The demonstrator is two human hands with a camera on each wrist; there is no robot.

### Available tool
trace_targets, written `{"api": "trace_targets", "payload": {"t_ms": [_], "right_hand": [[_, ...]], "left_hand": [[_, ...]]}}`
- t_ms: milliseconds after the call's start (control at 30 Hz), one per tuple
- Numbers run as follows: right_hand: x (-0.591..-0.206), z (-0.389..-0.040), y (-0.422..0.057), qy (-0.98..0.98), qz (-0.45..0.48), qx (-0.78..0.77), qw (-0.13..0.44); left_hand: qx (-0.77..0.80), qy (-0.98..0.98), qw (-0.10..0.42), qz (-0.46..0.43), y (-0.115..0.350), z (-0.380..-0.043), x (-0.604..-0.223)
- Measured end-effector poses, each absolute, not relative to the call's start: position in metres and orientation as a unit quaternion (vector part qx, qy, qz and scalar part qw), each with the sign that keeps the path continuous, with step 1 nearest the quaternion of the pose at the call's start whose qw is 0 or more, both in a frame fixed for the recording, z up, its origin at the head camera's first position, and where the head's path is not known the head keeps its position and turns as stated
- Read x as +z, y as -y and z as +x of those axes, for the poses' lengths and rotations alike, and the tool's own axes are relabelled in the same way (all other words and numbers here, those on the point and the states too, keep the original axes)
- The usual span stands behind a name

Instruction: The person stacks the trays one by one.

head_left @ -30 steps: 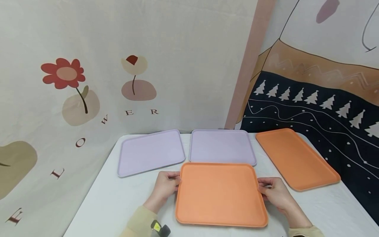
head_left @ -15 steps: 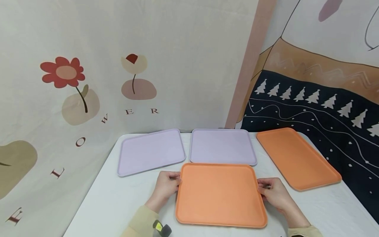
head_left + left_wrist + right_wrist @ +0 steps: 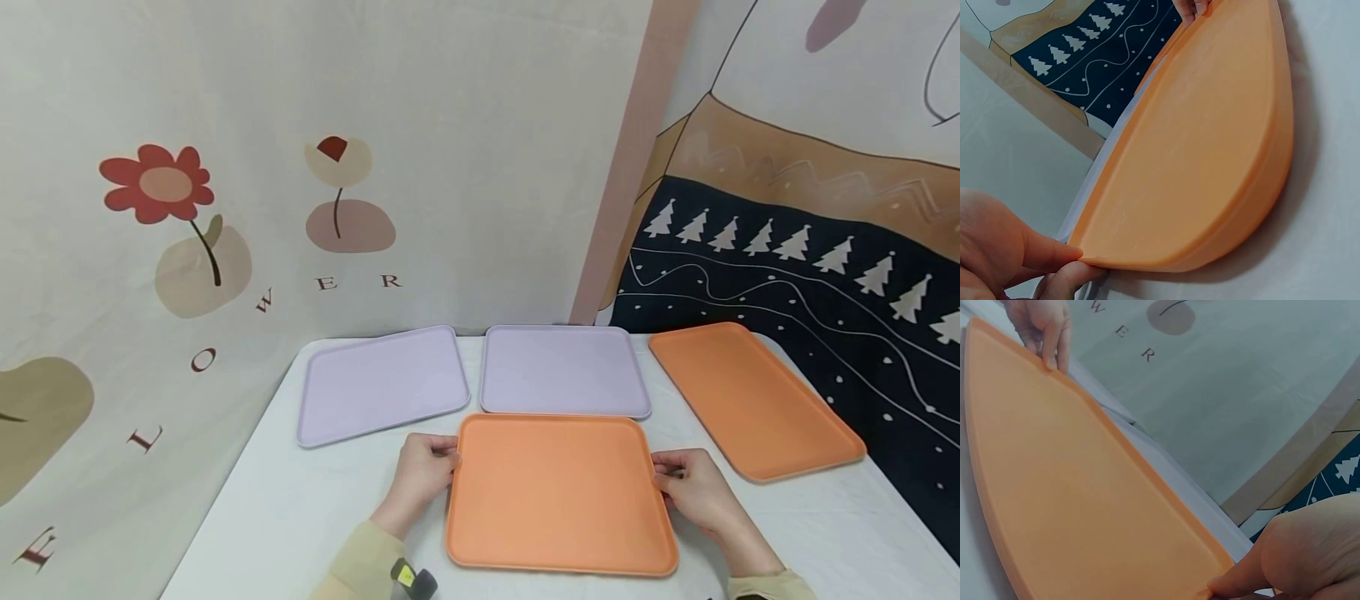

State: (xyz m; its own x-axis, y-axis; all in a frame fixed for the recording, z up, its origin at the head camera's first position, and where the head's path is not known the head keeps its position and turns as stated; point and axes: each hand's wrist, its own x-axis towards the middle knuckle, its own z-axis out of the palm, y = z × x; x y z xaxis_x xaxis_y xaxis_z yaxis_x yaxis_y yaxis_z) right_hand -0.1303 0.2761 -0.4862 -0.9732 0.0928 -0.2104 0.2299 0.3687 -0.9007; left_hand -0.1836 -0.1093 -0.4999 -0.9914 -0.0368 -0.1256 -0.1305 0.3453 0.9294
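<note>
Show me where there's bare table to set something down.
Widest on the table: front left, bordered by left purple tray and left hand. Smaller: front right, bordered by right hand and rear orange tray. Crowded: around middle purple tray, held tray close in front, narrow gaps either side.

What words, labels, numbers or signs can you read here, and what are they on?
"F L O W E R": dark, spaced letters curving up across the pale backdrop.
Yellow patch on the wrist device: too small to tell whether it bears writing.
No writing shows on the held orange tray, the other orange tray, the left purple tray or the middle purple tray.
</note>
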Motion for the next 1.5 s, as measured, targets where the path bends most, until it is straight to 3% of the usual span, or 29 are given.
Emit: {"api": "trace_targets", "payload": {"t_ms": [533,1500], "right_hand": [[-0.483,-0.130,-0.271,-0.881,0.085,-0.465,0.021],[-0.475,-0.136,-0.299,-0.841,0.105,-0.525,0.080]], "left_hand": [[0.545,-0.836,0.034,-0.045,0.110,-0.184,-0.499],[0.550,-0.832,0.060,-0.039,0.123,-0.201,-0.483]]}}
